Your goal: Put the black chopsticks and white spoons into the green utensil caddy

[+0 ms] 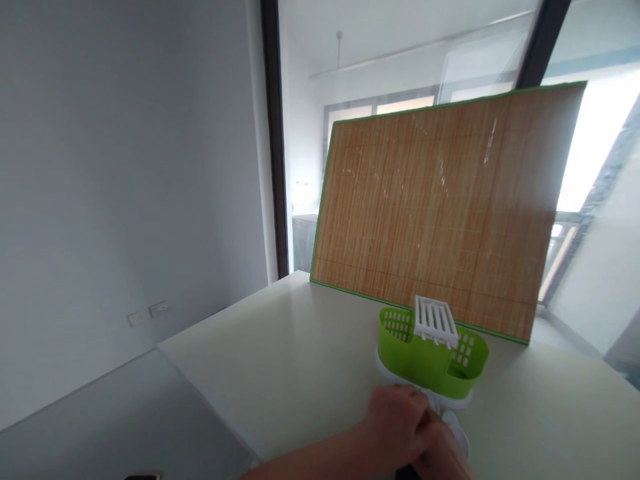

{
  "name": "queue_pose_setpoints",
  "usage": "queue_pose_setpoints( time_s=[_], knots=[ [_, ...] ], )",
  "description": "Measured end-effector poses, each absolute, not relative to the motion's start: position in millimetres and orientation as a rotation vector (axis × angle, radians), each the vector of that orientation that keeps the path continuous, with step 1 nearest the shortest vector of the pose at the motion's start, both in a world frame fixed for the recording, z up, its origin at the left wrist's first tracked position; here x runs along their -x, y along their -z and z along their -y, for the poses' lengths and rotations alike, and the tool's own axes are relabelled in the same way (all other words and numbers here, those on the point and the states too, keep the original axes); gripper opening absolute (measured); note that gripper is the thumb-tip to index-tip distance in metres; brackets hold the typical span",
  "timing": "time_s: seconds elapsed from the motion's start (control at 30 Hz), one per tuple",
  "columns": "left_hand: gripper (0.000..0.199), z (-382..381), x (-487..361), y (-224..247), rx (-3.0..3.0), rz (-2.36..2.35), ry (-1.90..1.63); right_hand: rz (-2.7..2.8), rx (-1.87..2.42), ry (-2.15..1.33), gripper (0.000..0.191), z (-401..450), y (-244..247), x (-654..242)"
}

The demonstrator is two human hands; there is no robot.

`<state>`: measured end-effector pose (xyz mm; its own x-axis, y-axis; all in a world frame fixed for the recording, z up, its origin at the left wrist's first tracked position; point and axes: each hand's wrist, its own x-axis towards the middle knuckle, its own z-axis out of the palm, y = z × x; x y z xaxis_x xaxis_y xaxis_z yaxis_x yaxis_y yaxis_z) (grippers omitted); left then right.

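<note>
A green plastic basket point(425, 363) with slotted walls and a white base stands on the white table. Across its middle lies a white slatted piece point(435, 320). Just in front of the basket my left hand point(397, 423) is closed, touching my right hand point(440, 453), whose fingers are also closed. White round parts point(457, 433) show beside and behind my hands, partly covered by them. What my fingers grip is hidden. A dark object shows in part below my hands at the bottom edge.
The white table point(280, 347) meets a lower grey surface point(150, 413) on the left. Behind the basket a wood-patterned board point(430, 213) with green edging leans upright against the glass. A grey wall with a socket point(160, 308) is at the left.
</note>
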<state>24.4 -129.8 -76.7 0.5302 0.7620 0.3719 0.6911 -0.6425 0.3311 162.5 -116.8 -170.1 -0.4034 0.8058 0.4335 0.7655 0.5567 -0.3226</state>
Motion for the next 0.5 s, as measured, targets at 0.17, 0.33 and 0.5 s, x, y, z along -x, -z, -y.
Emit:
queue_pose_setpoints(
  time_s=[0.17, 0.33, 0.5],
  knots=[
    [0.016, 148, 21, 114, -2.366, -1.446, -0.572, 2.346, 1.261, -0.272, 0.017, 132, 141, -158],
    [0.03, 161, 22, 127, -2.338, -1.517, -0.41, 2.305, 1.302, -0.265, 0.021, 135, 129, -157],
    [0.027, 164, 25, 119, -2.296, -1.56, -0.441, 2.302, 1.269, -0.268, 0.021, 138, 124, -156]
  ],
)
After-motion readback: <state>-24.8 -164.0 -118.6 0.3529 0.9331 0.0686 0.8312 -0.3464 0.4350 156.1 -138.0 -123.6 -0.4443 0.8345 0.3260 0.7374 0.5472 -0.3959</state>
